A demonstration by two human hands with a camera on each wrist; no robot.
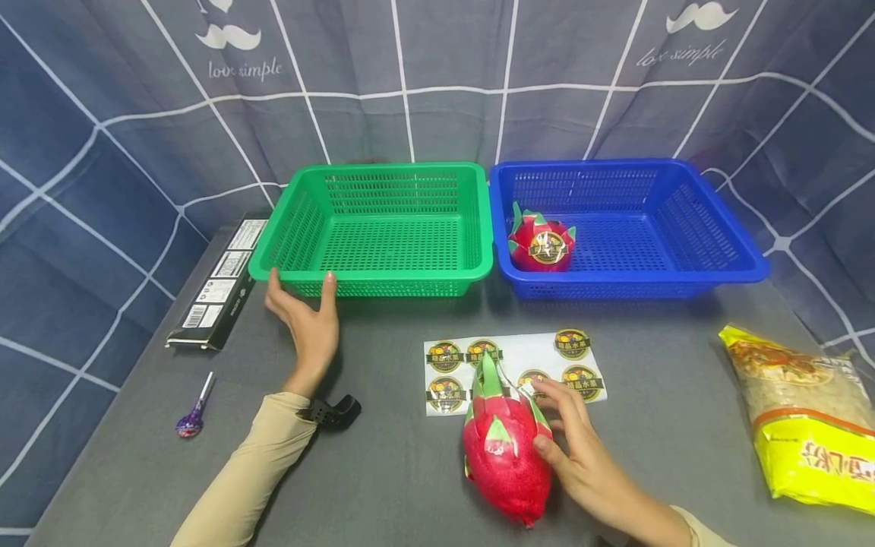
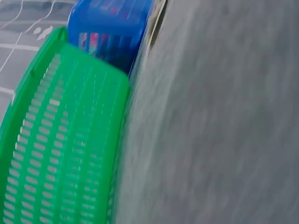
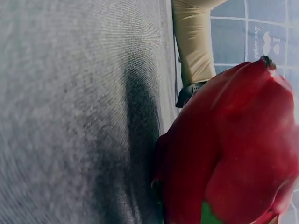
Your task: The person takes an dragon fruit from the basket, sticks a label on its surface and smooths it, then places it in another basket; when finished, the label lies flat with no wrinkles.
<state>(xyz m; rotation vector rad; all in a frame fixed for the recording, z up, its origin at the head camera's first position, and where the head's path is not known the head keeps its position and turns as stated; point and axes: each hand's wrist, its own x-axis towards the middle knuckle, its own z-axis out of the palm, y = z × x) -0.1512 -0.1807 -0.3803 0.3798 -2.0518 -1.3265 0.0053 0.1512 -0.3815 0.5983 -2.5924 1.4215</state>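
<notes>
A red dragon fruit (image 1: 506,456) with green leaf tips is at the front middle, overlapping a white sheet (image 1: 526,349) of round stickers. My right hand (image 1: 581,448) is against its right side, thumb and loosely bent fingers at the skin and upper leaves. The fruit fills much of the right wrist view, its stem end (image 3: 268,63) upward there. My left hand (image 1: 307,327) touches the front rim of a green basket (image 1: 372,287), thumb and fingers spread apart. The left wrist view shows that basket's perforated side (image 2: 70,135); the fingers are outside that view.
A blue basket (image 1: 636,290) stands right beside the green one, holding another dragon fruit (image 1: 543,243) with a round sticker. At the left are a black box (image 1: 217,285) and a purple-wrapped lollipop (image 1: 194,414). A yellow food bag (image 1: 807,425) lies at the right.
</notes>
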